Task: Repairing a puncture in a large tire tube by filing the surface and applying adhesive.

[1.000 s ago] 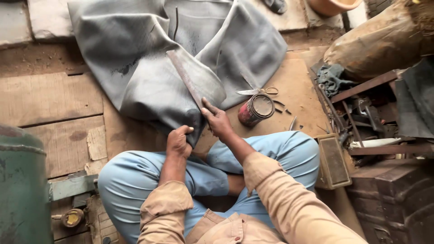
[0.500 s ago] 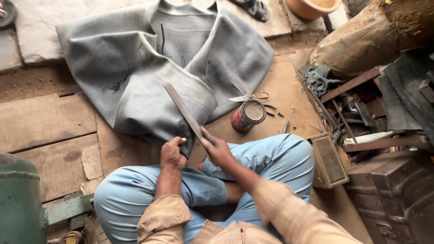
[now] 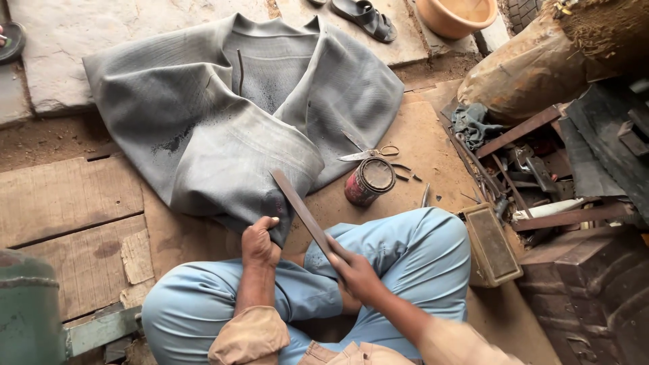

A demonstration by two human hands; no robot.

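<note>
1. a person in light blue trousers sits cross-legged on a worn brown mat (image 3: 433,155) laid over wooden boards (image 3: 64,196), with pale stone slabs (image 3: 61,34) beyond; a rough workshop floor with dirt between the surfaces.
2. a large grey rubber inner tube (image 3: 223,122), flattened and folded, lies across slab, boards and mat directly in front of the knees.
3. the left hand (image 3: 260,240) has its fingers clamped together on the near edge of the inner tube, pinching the rubber.
4. the right hand (image 3: 355,270) has its fingers closed around the lower end of a long flat metal blade (image 3: 301,209), which slants up and left with its tip touching the tube's near fold.
5. just beside the tube stand a rusty red tin (image 3: 368,181) and scissors (image 3: 368,153); a sandal (image 3: 365,17) and a clay-coloured bowl (image 3: 456,13) lie at the top; scrap metal (image 3: 534,169) and a flat rectangular tin (image 3: 492,245) crowd the right.
6. the bowl, the sandal and a green drum (image 3: 27,311) at lower left are cut off by the frame; the blade's handle is hidden inside the right hand; the items in the scrap pile are hard to tell apart.
7. compared with half a second ago, the grips on tube and blade are unchanged, while the view has tipped slightly, showing more of the scrap on the right.
</note>
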